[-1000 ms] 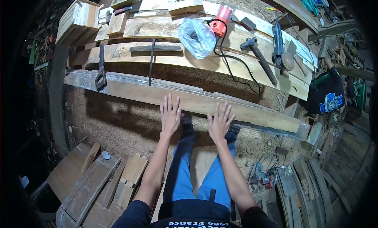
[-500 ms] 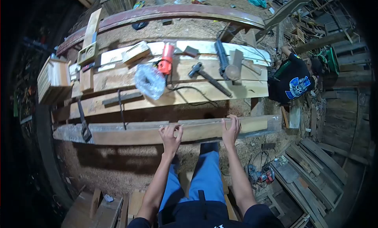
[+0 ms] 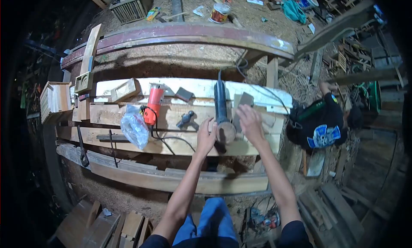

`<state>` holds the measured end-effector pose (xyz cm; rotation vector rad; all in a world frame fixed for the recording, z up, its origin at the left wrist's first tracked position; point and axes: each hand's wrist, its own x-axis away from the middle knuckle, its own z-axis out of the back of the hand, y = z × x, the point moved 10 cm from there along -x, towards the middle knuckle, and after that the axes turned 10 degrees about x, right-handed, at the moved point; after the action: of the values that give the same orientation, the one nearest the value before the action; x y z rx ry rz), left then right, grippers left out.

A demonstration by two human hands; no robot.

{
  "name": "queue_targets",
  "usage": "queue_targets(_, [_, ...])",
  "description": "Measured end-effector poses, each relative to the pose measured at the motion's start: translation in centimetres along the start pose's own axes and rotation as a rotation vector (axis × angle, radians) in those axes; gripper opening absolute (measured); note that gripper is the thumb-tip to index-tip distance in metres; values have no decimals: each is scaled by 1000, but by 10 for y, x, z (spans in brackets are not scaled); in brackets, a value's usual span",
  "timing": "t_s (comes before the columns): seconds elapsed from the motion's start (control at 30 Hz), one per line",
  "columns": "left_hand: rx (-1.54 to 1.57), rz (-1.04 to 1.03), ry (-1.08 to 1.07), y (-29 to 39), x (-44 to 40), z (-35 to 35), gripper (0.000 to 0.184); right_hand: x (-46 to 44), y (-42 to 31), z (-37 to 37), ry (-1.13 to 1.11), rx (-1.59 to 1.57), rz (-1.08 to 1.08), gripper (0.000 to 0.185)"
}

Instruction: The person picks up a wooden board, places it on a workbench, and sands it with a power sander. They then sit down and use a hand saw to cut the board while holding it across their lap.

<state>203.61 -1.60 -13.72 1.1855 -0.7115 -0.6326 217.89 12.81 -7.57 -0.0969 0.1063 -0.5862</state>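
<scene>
My left hand (image 3: 207, 137) is beside the round disc end of a dark blue angle grinder (image 3: 220, 104), its fingers apart and nothing visible in them. A hammer (image 3: 187, 118) lies just left of that hand, its handle partly covered. My right hand (image 3: 252, 124) reaches over a flat grey-brown wood piece (image 3: 243, 101) on the grinder's other side, fingers spread; whether it touches the piece is unclear. Left of the hammer are a red power tool (image 3: 153, 104), a clear plastic bag (image 3: 134, 127) and a dark small block (image 3: 184, 94).
These lie on a plank bench (image 3: 107, 115). Nearer me runs a long wooden beam (image 3: 171, 181) with a handsaw (image 3: 82, 151) at its left. A person in a black shirt (image 3: 319, 119) crouches at the right. Cords cross the planks. A reddish beam (image 3: 171, 33) spans behind.
Both hands have left the near beam and moved forward over the bench, beside the angle grinder. The view has shifted forward and the bench appears closer.
</scene>
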Motion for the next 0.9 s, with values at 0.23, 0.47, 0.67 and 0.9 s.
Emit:
queue_targets(0.23, [68, 315, -9, -65, -63, -28, 70, -99, -32, -71, -119, 166, 393, 57])
queue_targets(0.47, [-3, 374, -176, -108, -86, -56, 60, -117, -62, -130, -17, 277, 850, 17])
queue_targets(0.67, [-36, 354, -212, -81, -81, -54, 64, -104, -58, -84, -46, 324, 939, 14])
queue_targets(0.9, [-200, 64, -308, 14, -66, -42, 73, -65, -38, 25, 238, 255, 562, 25])
